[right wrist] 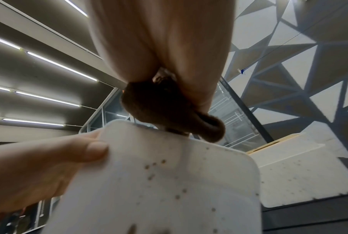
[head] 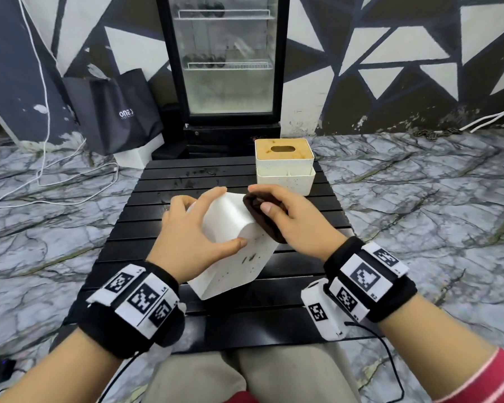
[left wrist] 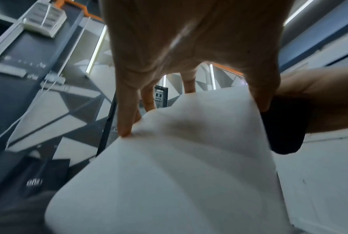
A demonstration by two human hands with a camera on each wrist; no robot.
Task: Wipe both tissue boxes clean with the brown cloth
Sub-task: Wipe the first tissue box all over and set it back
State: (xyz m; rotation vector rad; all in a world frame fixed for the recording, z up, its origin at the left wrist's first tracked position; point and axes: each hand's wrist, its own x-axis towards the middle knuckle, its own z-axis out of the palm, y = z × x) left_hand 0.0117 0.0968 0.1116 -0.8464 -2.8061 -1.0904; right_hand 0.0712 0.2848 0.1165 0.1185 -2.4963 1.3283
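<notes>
A white tissue box stands tilted over the middle of the black slatted table, with brown specks on the side that faces me. My left hand grips its upper end, thumb on the near face and fingers over the far edge. My right hand holds the bunched brown cloth against the box's upper right side. A second white tissue box with a stained wooden lid stands upright at the table's far right.
A glass-door fridge stands behind the table, and a black shopping bag leans against the wall to its left. White cables run over the marble-patterned floor on the left. My knees lie under the table's near edge.
</notes>
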